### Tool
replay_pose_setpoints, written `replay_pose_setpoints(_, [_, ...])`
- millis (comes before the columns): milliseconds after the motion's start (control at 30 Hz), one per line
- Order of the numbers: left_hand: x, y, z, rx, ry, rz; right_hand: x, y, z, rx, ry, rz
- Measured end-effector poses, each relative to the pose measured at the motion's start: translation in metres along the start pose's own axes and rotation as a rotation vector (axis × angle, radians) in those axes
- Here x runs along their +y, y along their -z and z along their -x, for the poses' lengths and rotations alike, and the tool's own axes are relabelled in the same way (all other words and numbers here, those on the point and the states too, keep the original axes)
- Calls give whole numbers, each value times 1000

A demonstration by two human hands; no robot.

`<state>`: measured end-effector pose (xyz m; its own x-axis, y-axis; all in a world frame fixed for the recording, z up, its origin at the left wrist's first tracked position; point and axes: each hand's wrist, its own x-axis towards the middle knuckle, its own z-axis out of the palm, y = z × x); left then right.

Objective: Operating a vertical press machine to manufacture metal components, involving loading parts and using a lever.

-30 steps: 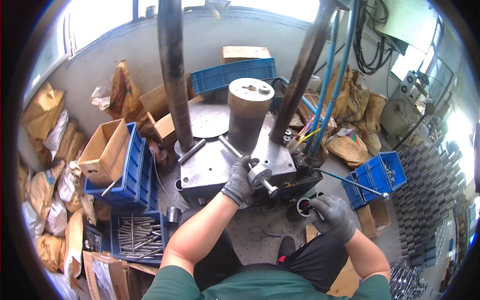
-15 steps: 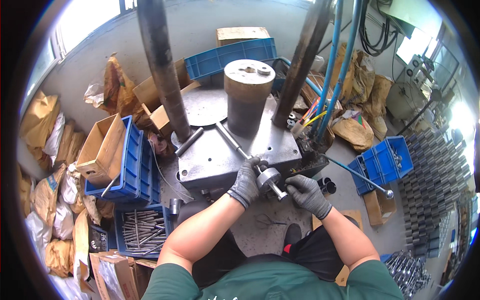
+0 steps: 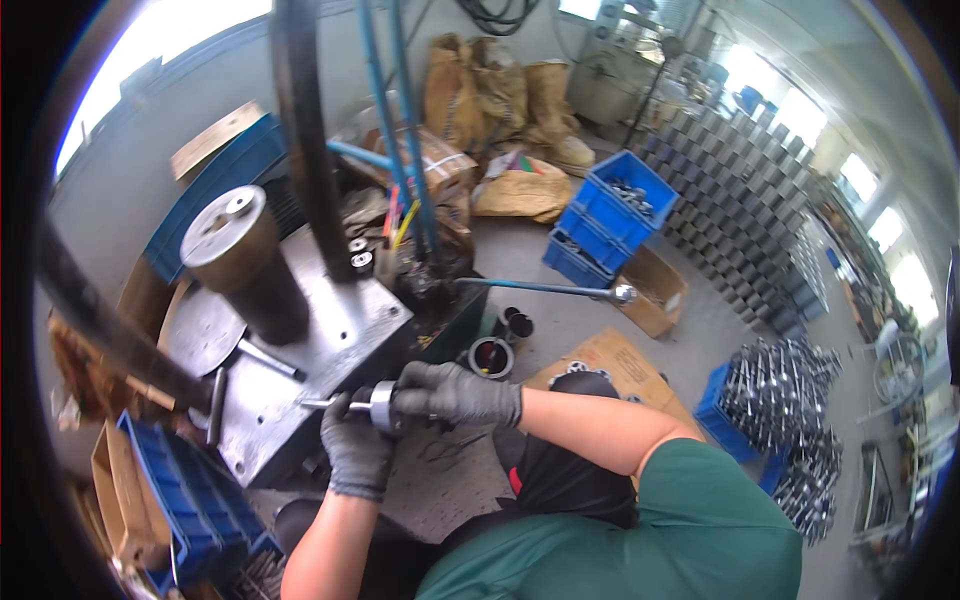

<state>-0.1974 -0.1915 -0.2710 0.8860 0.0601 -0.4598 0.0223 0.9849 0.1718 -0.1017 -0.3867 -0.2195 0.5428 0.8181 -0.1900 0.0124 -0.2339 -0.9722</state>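
Note:
Both my hands wear grey gloves and meet around a metal shaft with a thick round collar [image 3: 381,410], just off the near edge of a steel machine plate [image 3: 340,340]. My left hand [image 3: 355,452] is closed around the shaft on one side of the collar, and a thin end sticks out over the plate. On the collar's other side, my right hand [image 3: 455,393] is closed over the shaft's end, which its fingers hide. A short dark rod [image 3: 217,405] and a second rod [image 3: 270,360] lie on the plate, near a thick upright cylinder [image 3: 245,255].
Two dark columns rise from the plate, one of them a near post [image 3: 310,150]. A blue lever [image 3: 550,288] with a ball end reaches right. Beyond stand blue bins [image 3: 610,215], stacked metal tubes [image 3: 730,190] and a pile of shiny shafts [image 3: 780,410]. Flat cardboard [image 3: 630,370] lies on the floor.
My view has swung to the right. My right hand, beside the shaft's end before, has closed over it next to the collar. My left hand still grips the shaft.

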Motion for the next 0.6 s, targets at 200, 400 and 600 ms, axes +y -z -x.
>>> replay_pose_setpoints(200, [-10, -18, 33, 5, -3, -104, -8, 0, 15, 279, 336, 552])
replay_pose_setpoints(400, [-20, -25, 48, -16, 205, -364, -26, 22, 27, 585, 708, 654])
replay_pose_setpoints(600, [-35, -17, 16, -186, -422, -878, -28, 28, 24, 498, 681, 855])
